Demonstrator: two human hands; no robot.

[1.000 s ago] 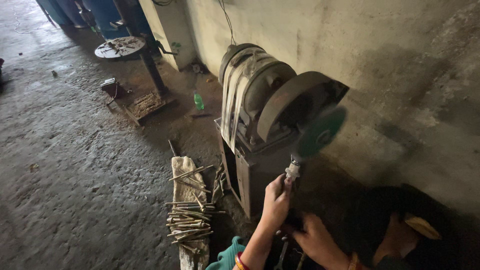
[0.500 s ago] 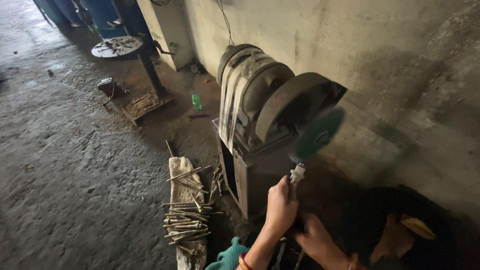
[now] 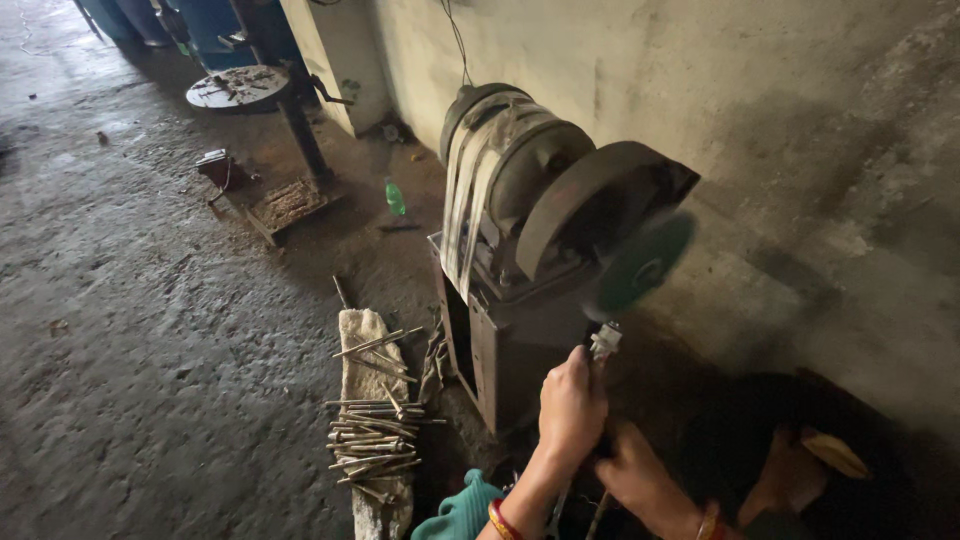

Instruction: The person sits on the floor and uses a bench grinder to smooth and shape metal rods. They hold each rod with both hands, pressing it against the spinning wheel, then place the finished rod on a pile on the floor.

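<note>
I have a metal rod (image 3: 604, 343) pinched in my left hand (image 3: 572, 405), tip just under the spinning green wheel (image 3: 640, 265). My right hand (image 3: 640, 475) grips its lower end. If the wheel grabs the tip, the rod could kick back.

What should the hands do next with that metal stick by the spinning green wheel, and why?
Probably lift the rod a little, until its tip meets the green wheel. The tip sits just under the blurred, spinning wheel, and whether they touch is hard to tell. The left hand grips the rod high up and the right hand steadies it lower, so a small, slow push seems enough.
</note>
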